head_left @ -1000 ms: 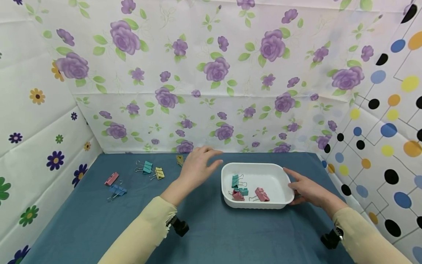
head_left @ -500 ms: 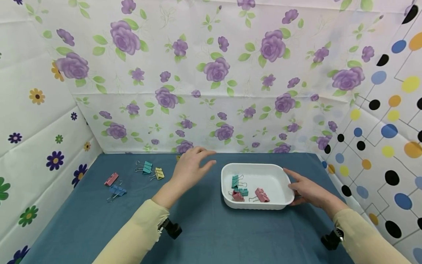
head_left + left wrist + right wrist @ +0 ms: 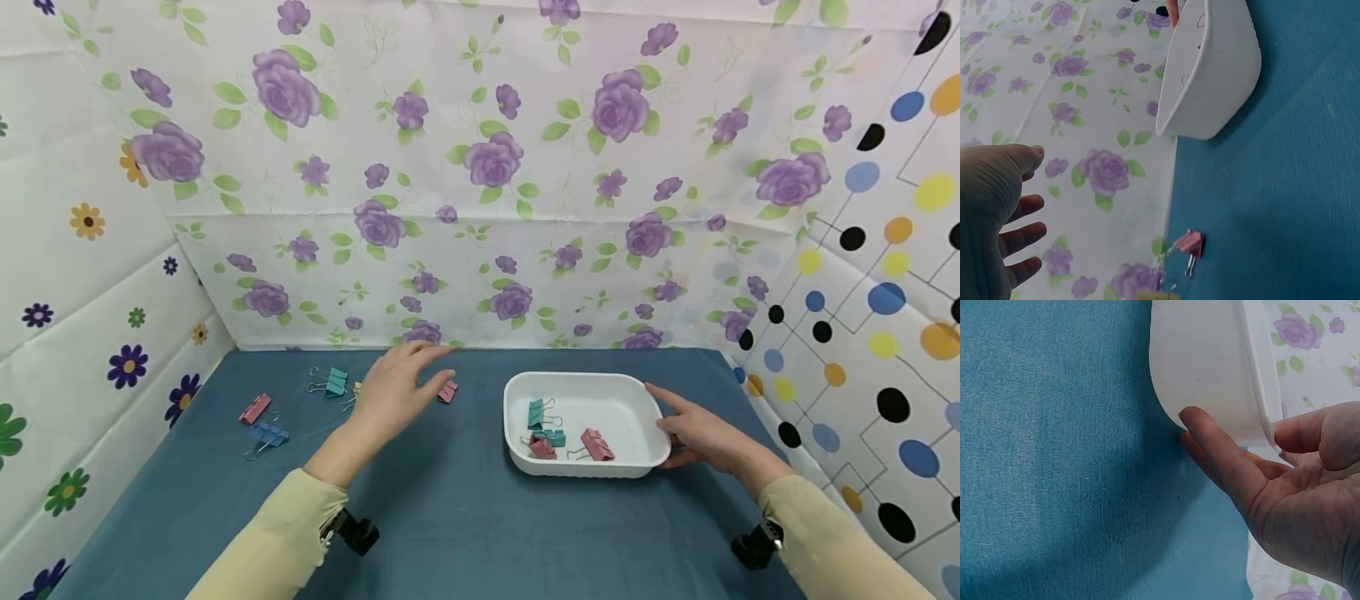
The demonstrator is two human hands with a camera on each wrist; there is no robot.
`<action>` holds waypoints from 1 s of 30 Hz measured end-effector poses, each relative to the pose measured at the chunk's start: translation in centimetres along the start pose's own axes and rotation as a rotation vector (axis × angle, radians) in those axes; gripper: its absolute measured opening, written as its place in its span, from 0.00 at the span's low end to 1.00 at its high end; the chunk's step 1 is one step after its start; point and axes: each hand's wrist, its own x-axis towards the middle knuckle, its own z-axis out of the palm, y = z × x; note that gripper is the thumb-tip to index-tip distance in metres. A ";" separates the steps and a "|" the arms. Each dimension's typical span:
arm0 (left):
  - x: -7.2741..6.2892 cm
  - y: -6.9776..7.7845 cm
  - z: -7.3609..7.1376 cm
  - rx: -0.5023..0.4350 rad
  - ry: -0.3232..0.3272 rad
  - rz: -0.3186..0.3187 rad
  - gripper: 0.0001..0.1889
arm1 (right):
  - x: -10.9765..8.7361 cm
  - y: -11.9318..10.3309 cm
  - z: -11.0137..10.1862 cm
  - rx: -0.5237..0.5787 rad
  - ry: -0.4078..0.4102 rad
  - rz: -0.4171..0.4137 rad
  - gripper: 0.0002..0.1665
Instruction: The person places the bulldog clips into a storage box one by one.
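Note:
My left hand (image 3: 386, 392) hovers over the cloth with fingers spread and nothing in them. Just beyond its fingertips lies a pink binder clip (image 3: 447, 392); the hand partly covers a yellow binder clip (image 3: 356, 390). In the left wrist view the pink clip shows below the tray, with a yellow clip (image 3: 1159, 295) at the bottom edge. With my right hand (image 3: 705, 431) I hold the right end of a white tray (image 3: 633, 417), thumb and fingers against its wall and rim (image 3: 1260, 381). Inside sit two teal clips (image 3: 536, 413) and two pink clips (image 3: 597, 444).
Farther left on the blue cloth (image 3: 465, 533) are a teal binder clip (image 3: 337, 382), a pink one (image 3: 255, 408) and a blue one (image 3: 267, 433). Patterned sheets (image 3: 495, 208) wall in the back and both sides.
My left hand has moved left, away from the tray, uncovering the pink clip and coming in front of the yellow clips. The right hand and tray stay in place.

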 end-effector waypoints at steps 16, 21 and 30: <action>-1.9 -3.1 -1.6 0.018 0.029 -0.079 0.23 | -0.2 0.0 0.0 0.010 -0.012 -0.003 0.43; -2.3 -4.0 -1.9 0.045 0.027 -0.109 0.23 | -0.1 0.1 0.0 0.010 -0.015 -0.005 0.43; -2.8 -5.9 -2.7 0.093 0.017 -0.182 0.23 | 0.0 0.0 0.0 0.004 -0.010 -0.002 0.43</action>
